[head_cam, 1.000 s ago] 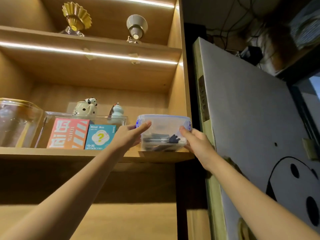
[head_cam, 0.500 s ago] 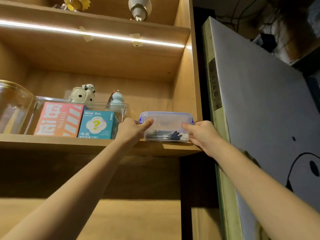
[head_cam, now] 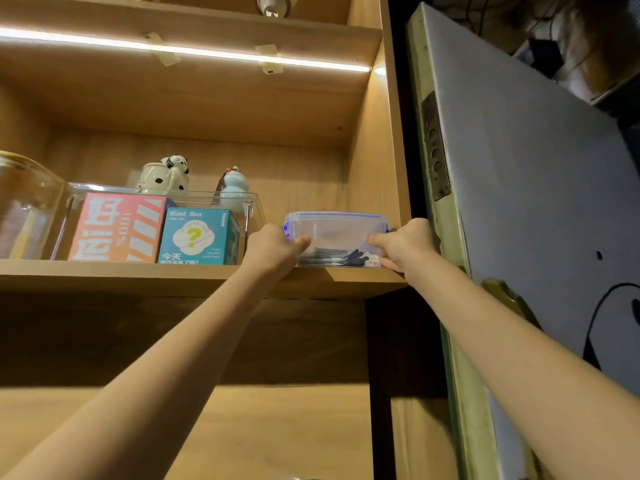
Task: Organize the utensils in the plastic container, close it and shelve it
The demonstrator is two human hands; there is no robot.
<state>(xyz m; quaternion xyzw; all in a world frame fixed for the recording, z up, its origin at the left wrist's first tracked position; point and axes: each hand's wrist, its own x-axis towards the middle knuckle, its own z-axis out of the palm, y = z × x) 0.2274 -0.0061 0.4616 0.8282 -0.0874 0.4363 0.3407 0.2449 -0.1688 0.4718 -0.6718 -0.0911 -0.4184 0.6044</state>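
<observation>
A clear plastic container (head_cam: pixel 337 233) with a blue-clipped lid sits shut on the wooden shelf (head_cam: pixel 194 278), at its right end beside the cabinet wall. Dark-handled utensils (head_cam: pixel 341 259) lie inside along its bottom. My left hand (head_cam: pixel 273 249) holds the container's left side, thumb on its front. My right hand (head_cam: pixel 403 244) holds the right side, thumb on the front too. Both arms reach up from below.
Left of the container stands a clear bin (head_cam: pixel 162 202) holding a red box (head_cam: pixel 119 226) and a teal "Blind Box" (head_cam: pixel 195 237). Two ceramic figures (head_cam: pixel 166 176) stand behind it. A glass jar (head_cam: pixel 24 202) is at far left. An open grey door (head_cam: pixel 519 185) hangs on the right.
The container went from hanging over the shelf's front edge to resting further in on the board. Both hands moved inward with it and keep their hold.
</observation>
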